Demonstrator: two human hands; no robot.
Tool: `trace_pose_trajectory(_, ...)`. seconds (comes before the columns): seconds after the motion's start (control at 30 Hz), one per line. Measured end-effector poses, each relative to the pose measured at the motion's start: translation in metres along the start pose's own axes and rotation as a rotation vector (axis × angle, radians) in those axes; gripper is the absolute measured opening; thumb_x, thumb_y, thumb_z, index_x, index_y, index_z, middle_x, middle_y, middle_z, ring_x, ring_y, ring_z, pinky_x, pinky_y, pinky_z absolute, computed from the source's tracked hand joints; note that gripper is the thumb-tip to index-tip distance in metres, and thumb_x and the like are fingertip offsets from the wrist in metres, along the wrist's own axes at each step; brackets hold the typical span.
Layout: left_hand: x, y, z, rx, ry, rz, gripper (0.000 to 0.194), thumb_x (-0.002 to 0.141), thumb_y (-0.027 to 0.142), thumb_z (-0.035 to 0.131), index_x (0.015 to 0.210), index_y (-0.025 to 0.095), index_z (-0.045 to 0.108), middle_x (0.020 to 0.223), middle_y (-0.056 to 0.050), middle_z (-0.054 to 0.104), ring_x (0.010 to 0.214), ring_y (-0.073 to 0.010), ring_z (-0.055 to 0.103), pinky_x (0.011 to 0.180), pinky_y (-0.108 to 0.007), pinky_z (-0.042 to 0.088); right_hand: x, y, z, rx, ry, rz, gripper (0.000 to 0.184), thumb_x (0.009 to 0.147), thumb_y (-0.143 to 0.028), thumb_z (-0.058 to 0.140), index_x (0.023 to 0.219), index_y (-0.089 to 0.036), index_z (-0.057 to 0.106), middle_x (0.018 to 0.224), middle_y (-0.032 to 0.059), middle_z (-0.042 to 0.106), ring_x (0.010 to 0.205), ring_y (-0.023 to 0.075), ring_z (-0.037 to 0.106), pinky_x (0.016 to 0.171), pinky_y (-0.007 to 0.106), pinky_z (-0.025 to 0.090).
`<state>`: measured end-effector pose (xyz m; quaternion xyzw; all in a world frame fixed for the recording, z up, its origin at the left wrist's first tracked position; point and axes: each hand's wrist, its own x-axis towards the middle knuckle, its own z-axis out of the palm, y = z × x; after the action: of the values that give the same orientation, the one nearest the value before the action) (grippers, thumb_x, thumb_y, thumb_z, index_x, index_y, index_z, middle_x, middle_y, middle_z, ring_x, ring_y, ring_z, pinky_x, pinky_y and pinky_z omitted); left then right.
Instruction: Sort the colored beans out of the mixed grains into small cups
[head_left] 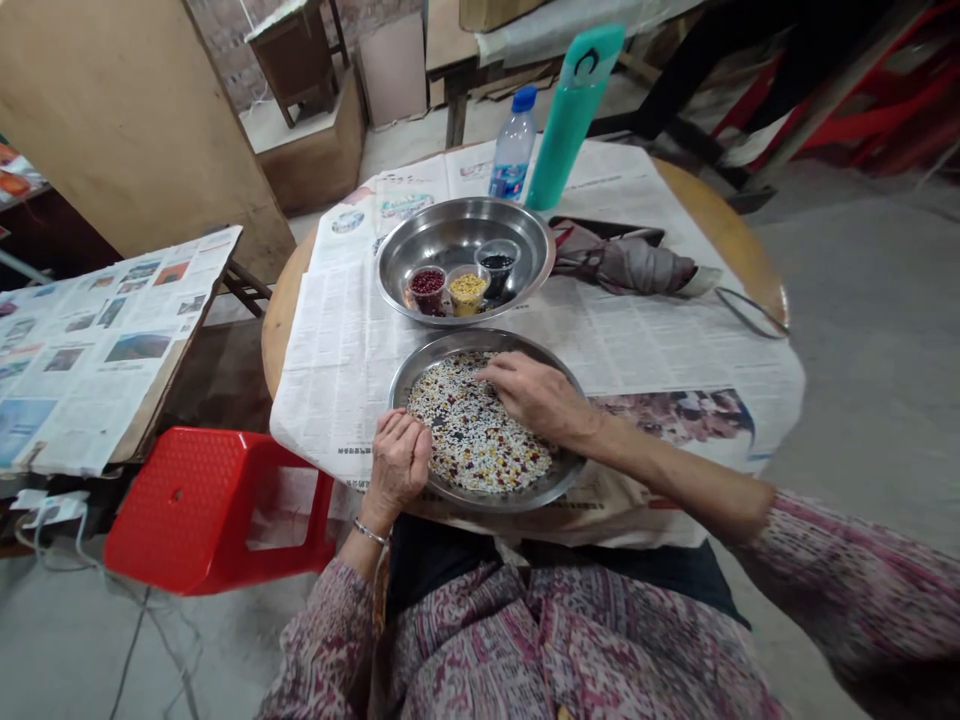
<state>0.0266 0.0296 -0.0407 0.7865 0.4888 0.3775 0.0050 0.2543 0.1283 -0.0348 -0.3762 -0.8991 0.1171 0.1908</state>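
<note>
A steel pan (420, 362) near the table's front edge holds a spread of mixed white, yellow, red and dark grains (469, 440). My right hand (536, 395) lies on the grains at the pan's far right, fingers bent and pinched together at the tips. My left hand (397, 462) rests on the pan's near left rim, fingers curled closed; what they hold, if anything, is hidden. Behind it a steel bowl (457, 235) holds three small clear cups: red beans (427, 283), yellow grains (467, 288) and black grains (496, 263).
Newspaper (337, 340) covers the round table. A water bottle (514, 150), a teal flask (570, 115) and a folded grey umbrella (630, 265) stand behind the bowl. A red plastic stool (202, 500) sits left, beside a second newspaper-covered table (90, 350).
</note>
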Motion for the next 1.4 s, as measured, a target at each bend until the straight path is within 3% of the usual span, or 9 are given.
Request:
trace_pose_trajectory(0.17,0.000,0.000,0.000,0.016,-0.023,-0.012,0.035,0.103,0.018,0.033,0.076,0.021,0.053,0.073,-0.002,0.063,0.073,-0.0177,0.059,0.094,-0.041,0.049,0.008,-0.010,0.006,-0.051,0.024,0.136,0.032,0.093,-0.015,0.047,0.119,-0.012,0.065,0.116,0.0200,0.062,0.110,0.0322,0.053,0.094,0.046,0.048)
trace_pose_trajectory(0.4,-0.001,-0.001,0.000,0.032,-0.032,-0.008,0.037,0.105,0.020,0.031,0.075,0.021,0.053,0.072,-0.002,0.062,0.073,-0.0174,0.058,0.096,-0.041,0.049,-0.020,-0.051,0.009,0.356,-0.192,-0.199,0.024,0.093,-0.011,0.049,0.106,-0.019,0.068,0.098,0.0075,0.066,0.087,0.0170,0.060,0.079,0.030,0.049)
trace_pose_trajectory(0.53,0.000,-0.001,0.000,0.030,-0.026,0.004,0.038,0.105,0.020,0.031,0.074,0.021,0.051,0.071,-0.002,0.062,0.073,-0.0173,0.058,0.095,-0.040,0.049,-0.031,-0.047,0.004,0.419,-0.339,-0.224,0.022,0.093,-0.015,0.053,0.102,-0.020,0.072,0.093,0.0055,0.071,0.084,0.0161,0.064,0.078,0.029,0.049)
trace_pose_trajectory(0.6,0.000,-0.001,0.000,0.030,-0.028,-0.001,0.038,0.105,0.020,0.030,0.073,0.021,0.051,0.071,-0.002,0.061,0.072,-0.0172,0.057,0.095,-0.040,0.048,-0.025,-0.033,0.002,0.418,-0.307,-0.149,0.024,0.093,-0.017,0.051,0.102,-0.021,0.074,0.094,0.0059,0.074,0.086,0.0173,0.066,0.082,0.031,0.050)
trace_pose_trajectory(0.73,0.000,-0.001,0.001,0.021,-0.011,-0.002,0.038,0.105,0.020,0.031,0.072,0.022,0.050,0.071,-0.002,0.061,0.072,-0.0172,0.057,0.094,-0.039,0.049,0.000,-0.002,0.001,0.269,-0.074,0.083,0.029,0.092,-0.017,0.050,0.105,-0.020,0.075,0.107,0.0088,0.075,0.101,0.0228,0.066,0.095,0.038,0.050)
trace_pose_trajectory(0.87,0.000,-0.001,0.001,0.013,-0.021,-0.017,0.037,0.104,0.020,0.032,0.073,0.022,0.051,0.072,-0.002,0.061,0.073,-0.0178,0.057,0.094,-0.040,0.049,0.014,-0.001,0.008,0.113,0.039,0.195,0.030,0.093,-0.022,0.051,0.113,-0.015,0.072,0.115,0.0146,0.069,0.112,0.0288,0.059,0.102,0.046,0.046)
trace_pose_trajectory(1.03,-0.001,-0.001,0.000,0.026,-0.030,-0.020,0.037,0.104,0.021,0.031,0.074,0.022,0.053,0.072,-0.002,0.061,0.073,-0.0179,0.059,0.096,-0.041,0.049,0.008,-0.033,0.017,0.205,-0.072,0.007,0.019,0.088,-0.016,0.055,0.101,-0.016,0.070,0.103,0.0117,0.066,0.098,0.0228,0.059,0.088,0.036,0.049)
trace_pose_trajectory(1.2,0.000,-0.001,0.001,0.028,-0.031,-0.010,0.037,0.104,0.020,0.031,0.073,0.022,0.051,0.071,-0.001,0.061,0.072,-0.0171,0.059,0.095,-0.040,0.049,-0.002,-0.046,0.012,0.438,-0.177,-0.003,0.019,0.078,-0.005,0.053,0.079,-0.018,0.068,0.077,0.0033,0.065,0.074,0.0153,0.058,0.074,0.028,0.045)
trace_pose_trajectory(1.4,-0.002,-0.002,0.001,0.030,-0.036,-0.016,0.036,0.104,0.021,0.030,0.078,0.022,0.055,0.075,-0.003,0.063,0.079,-0.0189,0.061,0.097,-0.041,0.048,-0.011,-0.066,0.025,0.532,-0.217,-0.200,0.023,0.080,-0.004,0.053,0.086,-0.019,0.070,0.088,0.0044,0.071,0.081,0.0157,0.062,0.077,0.028,0.049)
